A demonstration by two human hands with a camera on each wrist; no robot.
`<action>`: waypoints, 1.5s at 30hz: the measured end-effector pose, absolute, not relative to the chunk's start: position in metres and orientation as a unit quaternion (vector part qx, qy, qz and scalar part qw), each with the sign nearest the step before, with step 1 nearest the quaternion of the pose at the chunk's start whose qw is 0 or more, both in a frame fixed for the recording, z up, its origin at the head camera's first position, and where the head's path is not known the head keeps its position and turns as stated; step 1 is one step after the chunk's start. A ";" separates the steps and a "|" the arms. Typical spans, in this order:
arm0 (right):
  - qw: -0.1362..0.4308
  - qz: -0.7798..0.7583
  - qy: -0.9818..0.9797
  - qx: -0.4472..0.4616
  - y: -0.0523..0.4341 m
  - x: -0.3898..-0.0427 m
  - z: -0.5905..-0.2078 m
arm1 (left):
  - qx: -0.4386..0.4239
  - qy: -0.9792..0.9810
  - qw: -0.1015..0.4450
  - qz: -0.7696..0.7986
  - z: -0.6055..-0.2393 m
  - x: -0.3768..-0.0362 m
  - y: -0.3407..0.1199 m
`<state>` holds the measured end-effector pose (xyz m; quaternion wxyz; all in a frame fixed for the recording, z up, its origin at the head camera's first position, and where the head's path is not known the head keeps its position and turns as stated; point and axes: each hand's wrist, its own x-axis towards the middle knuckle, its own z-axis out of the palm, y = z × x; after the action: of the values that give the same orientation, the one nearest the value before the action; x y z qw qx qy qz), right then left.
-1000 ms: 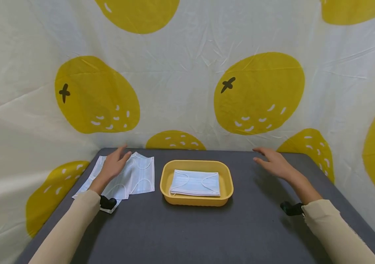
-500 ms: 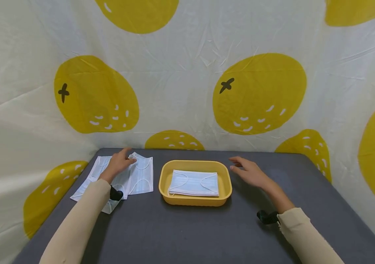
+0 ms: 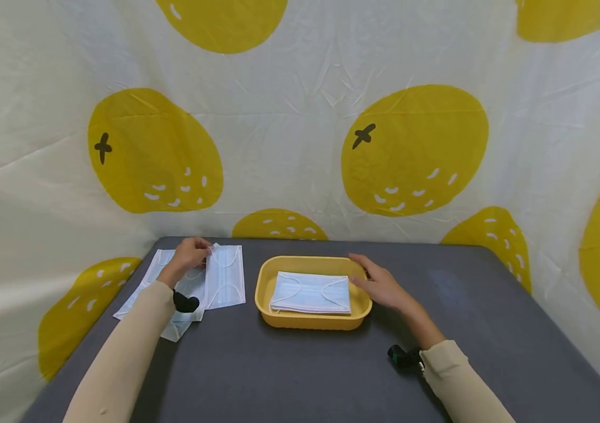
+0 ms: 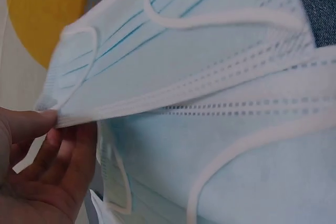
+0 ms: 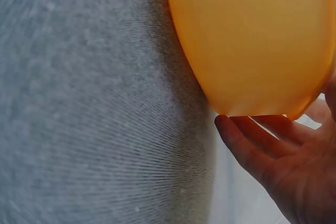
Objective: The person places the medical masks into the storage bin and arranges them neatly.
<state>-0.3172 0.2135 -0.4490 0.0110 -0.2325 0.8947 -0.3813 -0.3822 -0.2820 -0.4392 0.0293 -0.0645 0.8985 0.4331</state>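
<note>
My left hand (image 3: 189,255) pinches one corner of a light-blue face mask (image 3: 224,276) between thumb and fingers. In the left wrist view this mask (image 4: 142,61), with a white ear loop, has its held edge lifted over other masks (image 4: 252,166). More loose masks (image 3: 190,288) lie under and beside the hand at the table's left. My right hand (image 3: 381,288) rests at the right end of a yellow tray (image 3: 300,320), its fingers loosely extended. In the right wrist view the fingertips are right at the wall of the tray (image 5: 252,45).
A neat stack of face masks (image 3: 310,294) lies inside the tray, ear loops on top. The dark grey table (image 3: 289,370) meets a white curtain (image 3: 289,147) printed with yellow fruit at its back edge.
My right hand has moved left, from above the table to the tray's right end. My left hand has shifted slightly right and taken hold of a mask, which has turned a little.
</note>
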 end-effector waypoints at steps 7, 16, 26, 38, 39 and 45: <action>0.030 -0.382 0.897 -0.222 0.211 -0.320 -0.455 | -0.042 0.869 0.005 0.492 -0.426 -0.370 -0.281; 0.095 -0.483 0.844 -0.211 0.205 -0.327 -0.459 | -0.058 0.846 -0.047 0.527 -0.397 -0.365 -0.273; 0.118 -0.536 0.809 -0.210 0.201 -0.342 -0.459 | -0.026 0.842 -0.032 0.538 -0.373 -0.363 -0.256; 0.101 -0.578 0.783 -0.207 0.198 -0.351 -0.465 | 0.046 0.829 -0.005 0.557 -0.354 -0.356 -0.212; 0.104 -0.579 0.782 -0.204 0.197 -0.351 -0.464 | 0.052 0.827 0.000 0.560 -0.353 -0.356 -0.208; 0.111 -0.575 0.786 -0.200 0.197 -0.350 -0.465 | 0.061 0.815 0.032 0.575 -0.357 -0.360 -0.187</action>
<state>-0.3501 0.1969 -0.4646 0.1108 -0.2002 0.7857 -0.5747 -0.3598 -0.1870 -0.3571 0.0321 0.0607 0.8154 0.5748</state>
